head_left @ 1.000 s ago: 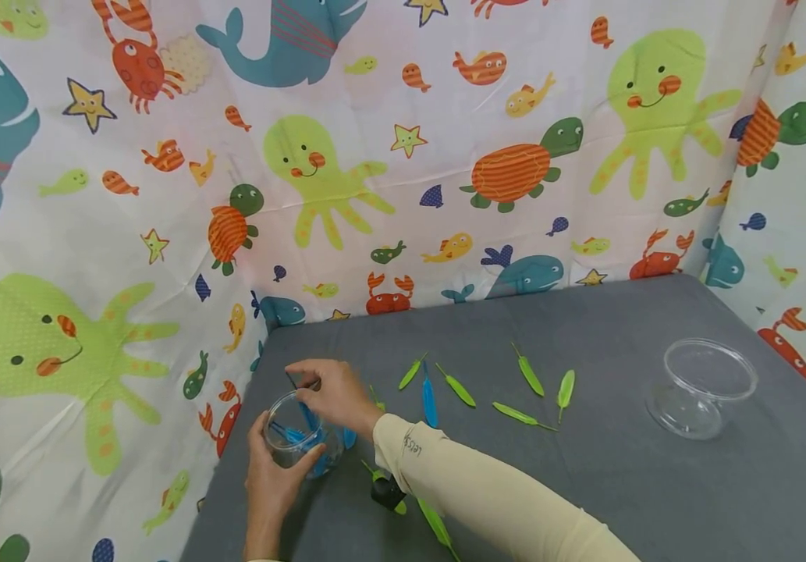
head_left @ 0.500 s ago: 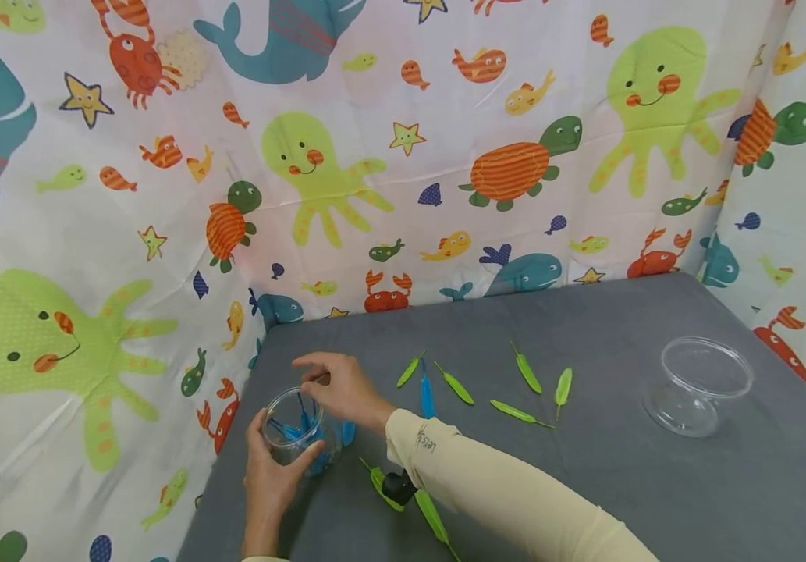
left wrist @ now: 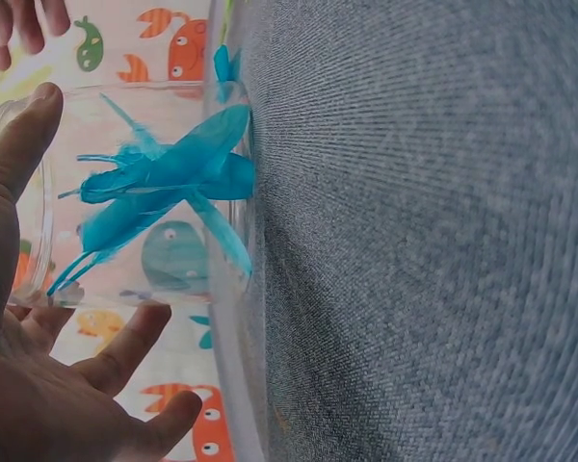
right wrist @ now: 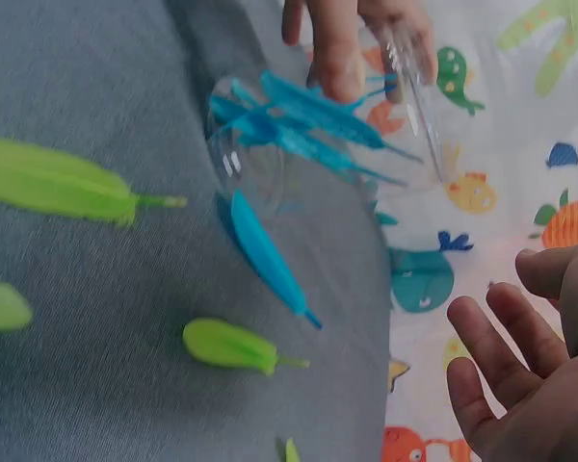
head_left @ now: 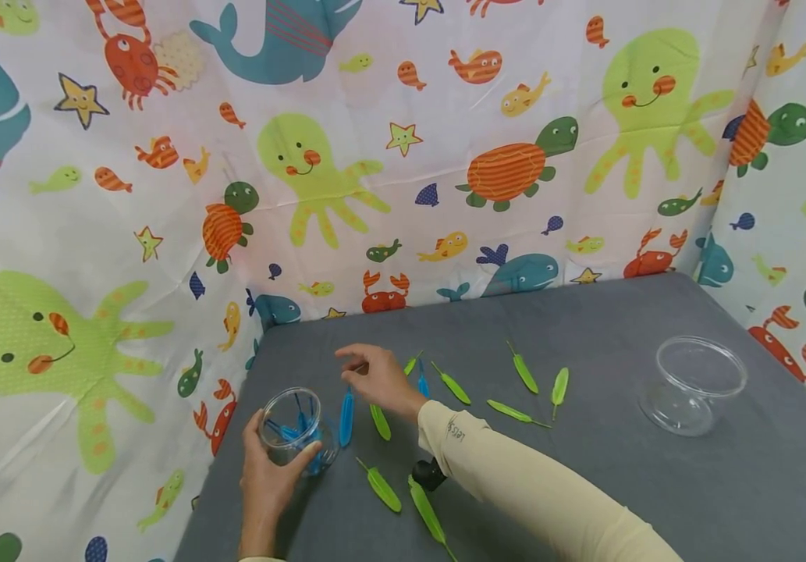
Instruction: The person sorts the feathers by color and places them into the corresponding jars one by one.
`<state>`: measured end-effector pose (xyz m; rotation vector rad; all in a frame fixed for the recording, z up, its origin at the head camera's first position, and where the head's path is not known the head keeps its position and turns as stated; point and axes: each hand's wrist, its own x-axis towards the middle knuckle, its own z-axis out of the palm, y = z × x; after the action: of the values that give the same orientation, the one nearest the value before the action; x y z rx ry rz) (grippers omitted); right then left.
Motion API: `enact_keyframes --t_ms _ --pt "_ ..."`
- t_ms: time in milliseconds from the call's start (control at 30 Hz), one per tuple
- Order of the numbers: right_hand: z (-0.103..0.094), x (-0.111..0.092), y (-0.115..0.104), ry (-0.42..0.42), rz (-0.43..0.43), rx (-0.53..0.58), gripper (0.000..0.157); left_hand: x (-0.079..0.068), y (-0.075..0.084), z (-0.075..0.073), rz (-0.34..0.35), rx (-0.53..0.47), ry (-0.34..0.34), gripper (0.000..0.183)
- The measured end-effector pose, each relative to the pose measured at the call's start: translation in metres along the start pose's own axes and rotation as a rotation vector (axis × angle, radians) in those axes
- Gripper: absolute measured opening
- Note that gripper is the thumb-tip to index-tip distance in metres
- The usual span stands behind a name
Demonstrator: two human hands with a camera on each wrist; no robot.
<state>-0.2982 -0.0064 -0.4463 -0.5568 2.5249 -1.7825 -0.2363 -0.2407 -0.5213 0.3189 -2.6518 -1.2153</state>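
Note:
My left hand [head_left: 268, 480] grips a clear jar [head_left: 333, 445] on the table's left side, fingers and thumb round its wall just below the rim. Several blue feathers [left wrist: 164, 183] stand and lean inside it, quills toward the mouth. To the right of the jar my right hand [head_left: 383, 381] hovers with relaxed fingers and nothing in them. Below that hand lie a blue feather [head_left: 346, 419] next to the jar and a green feather [head_left: 379, 422]. Another blue feather [head_left: 423, 384] lies just beyond the right wrist, partly hidden by the hand.
Several green feathers are spread on the grey cloth, among them one green feather [head_left: 520, 373] at the back and one green feather [head_left: 427, 511] in front. A clear footed bowl [head_left: 683, 414] stands at the right. A sea-animal curtain [head_left: 374, 195] encloses the table.
My right hand has let a blue feather go into the jar and moved from its mouth to the right, over the feathers. The left hand keeps its hold on the jar.

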Motion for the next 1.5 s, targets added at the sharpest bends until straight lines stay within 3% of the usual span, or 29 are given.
enact_keyframes --t_ms 267,1100,1500 --pt "-0.013 0.002 0.02 0.092 0.0 -0.059 0.034 0.0 0.001 0.0 0.01 -0.003 0.008 0.122" --pt "-0.045 -0.012 0.056 0.159 0.105 -0.062 0.029 -0.002 0.0 0.0 0.008 0.019 0.019 0.122" --pt "-0.049 -0.019 0.068 0.244 0.221 -0.253 0.029 -0.002 0.0 0.0 0.005 0.016 0.023 0.123"
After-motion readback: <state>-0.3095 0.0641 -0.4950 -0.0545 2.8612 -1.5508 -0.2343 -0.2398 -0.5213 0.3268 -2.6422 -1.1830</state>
